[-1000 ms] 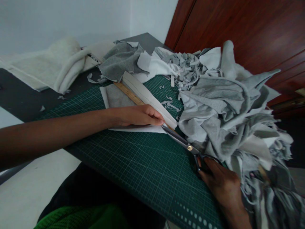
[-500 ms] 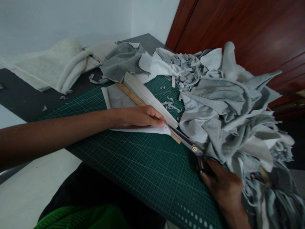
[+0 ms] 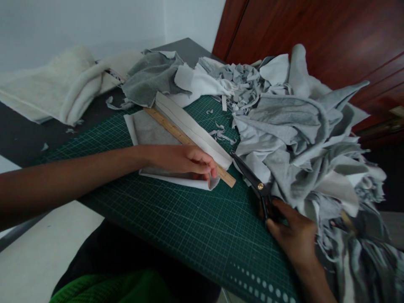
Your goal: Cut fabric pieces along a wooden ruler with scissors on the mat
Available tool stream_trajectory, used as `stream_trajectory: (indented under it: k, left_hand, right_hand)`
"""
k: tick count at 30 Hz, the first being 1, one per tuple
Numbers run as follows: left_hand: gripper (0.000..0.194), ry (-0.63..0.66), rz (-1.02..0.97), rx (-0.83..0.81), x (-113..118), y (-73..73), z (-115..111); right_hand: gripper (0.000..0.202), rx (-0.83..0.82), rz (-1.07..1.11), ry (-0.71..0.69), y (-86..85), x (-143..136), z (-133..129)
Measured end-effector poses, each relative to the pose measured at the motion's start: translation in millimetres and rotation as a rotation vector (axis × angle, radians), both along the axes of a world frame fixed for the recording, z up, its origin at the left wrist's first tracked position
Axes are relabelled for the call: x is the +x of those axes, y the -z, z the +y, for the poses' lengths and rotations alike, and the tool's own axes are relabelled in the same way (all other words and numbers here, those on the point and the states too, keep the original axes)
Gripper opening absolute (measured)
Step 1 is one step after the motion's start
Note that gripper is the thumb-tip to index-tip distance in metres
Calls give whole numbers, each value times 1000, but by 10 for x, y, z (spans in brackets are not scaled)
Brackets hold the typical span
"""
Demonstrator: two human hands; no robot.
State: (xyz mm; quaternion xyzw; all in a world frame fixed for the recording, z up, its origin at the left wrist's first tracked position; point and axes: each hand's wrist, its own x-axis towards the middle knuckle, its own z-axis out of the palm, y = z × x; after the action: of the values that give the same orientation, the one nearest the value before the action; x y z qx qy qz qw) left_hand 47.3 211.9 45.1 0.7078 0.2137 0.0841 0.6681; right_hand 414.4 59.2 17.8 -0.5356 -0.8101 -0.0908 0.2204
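Note:
A grey fabric piece with a white underside lies on the green cutting mat, its near edge curled up. Across it runs a wooden ruler, with a pale fabric strip along the far side. My left hand is over the fabric and ruler, fingers bent and closed at the fabric's curled corner; the fingertips are partly hidden. In my right hand are black-handled scissors, their blades together and pointing toward the strip's end, apart from my left hand.
A large heap of grey and white fabric covers the right side. Thin offcuts lie on the mat. Dark grey cloth and cream fleece are at the back, near the wall. A brown wooden door stands behind.
The scissors have drawn back from the fabric's corner and their blades have closed. My left fingers have lifted slightly and curled, and the fabric's corner has rolled up below them.

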Motion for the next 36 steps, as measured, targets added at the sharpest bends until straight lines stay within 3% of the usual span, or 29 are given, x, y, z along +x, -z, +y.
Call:
stream_trajectory:
  k: [6, 11, 13, 19, 23, 26, 36]
  left_hand:
    - [22, 152, 64, 30, -30, -94, -55]
    - [16, -70, 93, 234, -1, -1, -98]
    - [17, -99, 79, 302, 5, 28, -104]
    - [17, 144, 77, 496, -9, 54, -132]
    - [16, 234, 69, 603, -15, 34, -142]
    - [9, 281, 43, 653, -23, 33, -134]
    - [24, 303, 25, 755, -63, 39, -118]
  right_hand:
    - [23, -25, 7, -13, 10, -5, 7]
    - [23, -51, 18, -45, -33, -25, 51]
    - [23, -79, 46, -34, -28, -32, 58]
    - [24, -120, 79, -3, 3, -67, 51]
    - [28, -137, 98, -5, 5, -73, 47]
    - [27, -152, 104, -23, -15, -86, 57]
    - [25, -92, 133, -115, -76, -187, 87]
